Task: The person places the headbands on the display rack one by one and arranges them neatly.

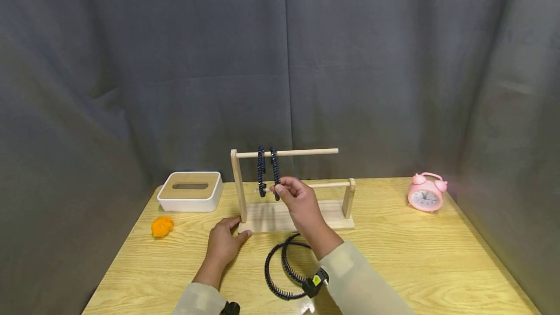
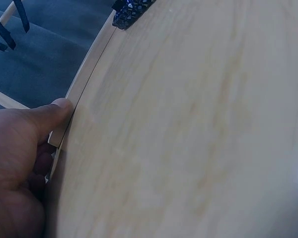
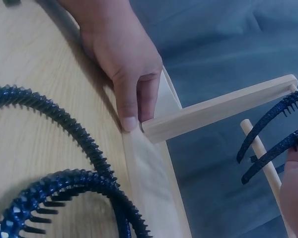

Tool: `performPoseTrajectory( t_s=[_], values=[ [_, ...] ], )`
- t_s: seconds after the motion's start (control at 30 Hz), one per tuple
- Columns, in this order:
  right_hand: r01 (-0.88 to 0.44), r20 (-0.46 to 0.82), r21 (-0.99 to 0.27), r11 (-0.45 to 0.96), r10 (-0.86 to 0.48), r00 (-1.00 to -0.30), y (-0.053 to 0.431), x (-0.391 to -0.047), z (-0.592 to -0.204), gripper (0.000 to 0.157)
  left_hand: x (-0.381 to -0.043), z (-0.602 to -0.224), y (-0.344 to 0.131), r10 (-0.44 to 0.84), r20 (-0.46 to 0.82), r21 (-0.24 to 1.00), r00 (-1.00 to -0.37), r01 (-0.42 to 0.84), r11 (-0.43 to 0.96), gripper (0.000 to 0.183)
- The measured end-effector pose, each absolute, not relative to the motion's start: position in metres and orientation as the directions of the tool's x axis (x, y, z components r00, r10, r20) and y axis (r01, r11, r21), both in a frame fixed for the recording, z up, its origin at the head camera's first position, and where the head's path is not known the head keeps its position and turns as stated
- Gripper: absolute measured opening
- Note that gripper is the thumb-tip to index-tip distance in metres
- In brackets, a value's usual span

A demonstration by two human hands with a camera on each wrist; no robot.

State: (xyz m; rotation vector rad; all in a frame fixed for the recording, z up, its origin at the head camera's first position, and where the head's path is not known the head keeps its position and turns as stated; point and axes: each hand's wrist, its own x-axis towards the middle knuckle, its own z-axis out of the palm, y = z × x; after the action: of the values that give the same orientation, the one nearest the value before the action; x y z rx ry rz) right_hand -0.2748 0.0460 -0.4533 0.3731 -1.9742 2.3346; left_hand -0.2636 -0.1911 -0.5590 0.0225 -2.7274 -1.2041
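Observation:
A wooden rack (image 1: 262, 218) with an upper rod (image 1: 312, 151) and a lower rod stands on the table. Two dark blue toothed headbands hang side by side from the upper rod. My right hand (image 1: 304, 205) pinches the lower end of the right-hand headband (image 1: 275, 165); the other headband (image 1: 260, 171) hangs to its left. At the rack's left end, my left hand (image 1: 222, 243) grips the base beside the upright, thumb on the front edge, as the left wrist view also shows. Two more toothed headbands (image 3: 64, 119) lie overlapping on the table in front of the rack.
A white tissue box (image 1: 188, 204) with a wooden lid stands at the back left of the table (image 1: 420, 266). In front of it lies an orange pom-pom (image 1: 162, 226). A pink alarm clock (image 1: 426, 198) stands at the back right. Grey curtains (image 1: 210, 62) surround the table.

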Motion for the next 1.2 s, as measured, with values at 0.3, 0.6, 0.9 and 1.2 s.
performPoseTrajectory(
  t_s=[0.3,0.6,0.9,1.2],
  values=[
    [-0.174,0.191,-0.974,-0.142,-0.112,-0.975,0.049,-0.273,-0.455,0.023,-0.263,-0.559,-0.192,-0.078,0.127,0.732,-0.989,0.041,0.680,0.054],
    [-0.187,0.198,-0.976,-0.112,-0.093,-0.976,0.049,-0.274,-0.455,0.023,-0.263,-0.560,-0.192,-0.080,0.126,0.727,-0.989,0.038,0.686,0.054],
    [-0.166,0.178,-0.972,-0.168,-0.057,-0.982,0.048,-0.278,-0.452,0.023,-0.263,-0.559,-0.191,-0.078,0.124,0.730,-0.989,0.038,0.682,0.054],
    [-0.123,0.139,-0.954,-0.272,-0.037,-0.990,0.045,-0.287,-0.441,0.028,-0.264,-0.559,-0.192,-0.073,0.127,0.734,-0.989,0.044,0.678,0.056]
  ],
)
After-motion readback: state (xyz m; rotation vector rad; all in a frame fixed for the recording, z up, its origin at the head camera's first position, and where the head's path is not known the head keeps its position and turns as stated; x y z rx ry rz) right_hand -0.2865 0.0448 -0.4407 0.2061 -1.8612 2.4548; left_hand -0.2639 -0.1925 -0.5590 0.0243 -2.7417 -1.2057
